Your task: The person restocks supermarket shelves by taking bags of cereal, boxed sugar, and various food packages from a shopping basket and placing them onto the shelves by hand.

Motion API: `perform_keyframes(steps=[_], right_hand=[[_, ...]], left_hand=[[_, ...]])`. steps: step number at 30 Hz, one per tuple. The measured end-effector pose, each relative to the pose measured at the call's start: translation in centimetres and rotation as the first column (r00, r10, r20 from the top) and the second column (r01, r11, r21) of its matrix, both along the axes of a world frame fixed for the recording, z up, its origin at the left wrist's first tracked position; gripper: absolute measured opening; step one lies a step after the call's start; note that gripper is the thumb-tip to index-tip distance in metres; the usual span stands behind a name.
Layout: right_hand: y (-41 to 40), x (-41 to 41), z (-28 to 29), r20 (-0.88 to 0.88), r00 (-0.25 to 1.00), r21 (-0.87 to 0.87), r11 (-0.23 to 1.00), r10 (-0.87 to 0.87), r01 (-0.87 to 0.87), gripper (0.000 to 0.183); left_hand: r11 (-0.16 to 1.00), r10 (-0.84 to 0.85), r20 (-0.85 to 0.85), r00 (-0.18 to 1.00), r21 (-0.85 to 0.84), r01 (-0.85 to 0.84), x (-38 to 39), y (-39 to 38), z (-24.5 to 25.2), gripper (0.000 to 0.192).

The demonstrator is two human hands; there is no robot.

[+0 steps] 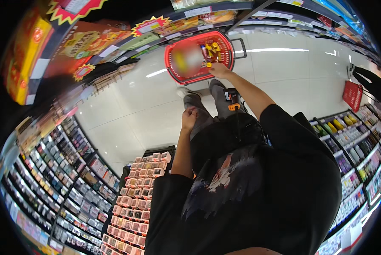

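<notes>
A red plastic shopping basket [224, 40] stands at the top centre, just beyond my feet, with its dark handle [240, 48] out to the right. Small yellow-capped items [214, 47] lie in its right part; a blurred patch hides what is in the left part. Over the basket's near right edge reaches my right hand [219, 70], its fingertips beside a yellow cap. Whether it grips anything is hidden. My left hand [189, 118] hangs in front of my left leg with its fingers curled, and no object shows in it.
Shelves with packaged goods [91, 41] curve along the top. A display of small pink boxes [136, 200] stands at lower left, beside racks of small goods [72, 178]. More racks [353, 143] are at right, near another person's dark-clothed legs [367, 79] and a red basket [353, 95].
</notes>
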State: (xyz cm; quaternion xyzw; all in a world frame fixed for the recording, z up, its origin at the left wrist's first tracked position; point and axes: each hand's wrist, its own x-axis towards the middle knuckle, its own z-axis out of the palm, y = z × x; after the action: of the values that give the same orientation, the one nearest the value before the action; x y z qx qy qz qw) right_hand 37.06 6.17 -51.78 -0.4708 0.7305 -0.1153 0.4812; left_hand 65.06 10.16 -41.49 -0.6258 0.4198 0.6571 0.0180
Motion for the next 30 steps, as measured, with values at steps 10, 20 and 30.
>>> perform_keyframes(steps=[10,20,30], right_hand=[[-0.5,7.3,-5.9,0.189,0.982,0.188,0.981,0.001,-0.038,0.05],[-9.8,17.5,-18.7,0.146,0.988,0.18,0.98,0.059,-0.085,0.041],[-12.1,20.8,-27.3,-0.364,0.931,0.356,0.929,0.037,0.102,0.033]], left_hand=[[0.973,-0.19,0.105,0.976,-0.111,0.202,-0.2,-3.7,-10.6,0.028],[0.972,-0.036,0.07,0.997,-0.228,0.051,1.8,-7.8,-23.3,0.027],[1.0,-0.024,0.119,0.993,-0.011,0.026,5.8,1.6,-28.6,0.028]])
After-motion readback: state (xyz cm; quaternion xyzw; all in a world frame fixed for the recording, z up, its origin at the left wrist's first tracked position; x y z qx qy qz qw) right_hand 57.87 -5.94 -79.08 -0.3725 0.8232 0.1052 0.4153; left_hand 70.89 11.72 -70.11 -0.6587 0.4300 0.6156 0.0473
